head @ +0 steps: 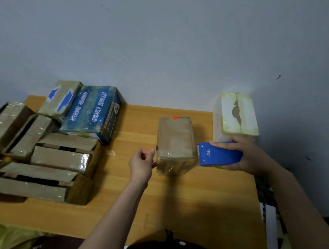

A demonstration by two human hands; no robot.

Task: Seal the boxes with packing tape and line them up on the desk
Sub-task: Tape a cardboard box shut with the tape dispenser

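A small brown cardboard box point(174, 139) wrapped in clear tape stands on the wooden desk point(167, 200) near its middle, a red mark at its far edge. My left hand point(142, 163) is at the box's left near corner, fingers loosely curled, fingertips touching its side. My right hand point(247, 154) grips a blue tape dispenser point(218, 154) just right of the box. A white box point(236, 115) with a torn taped top stands at the desk's far right, behind the dispenser.
Several taped brown boxes point(60, 158) are heaped on the desk's left part, with a dark blue printed box point(94, 113) behind them. A grey wall rises behind the desk. Yellow-green cloth point(8, 243) lies at the lower left.
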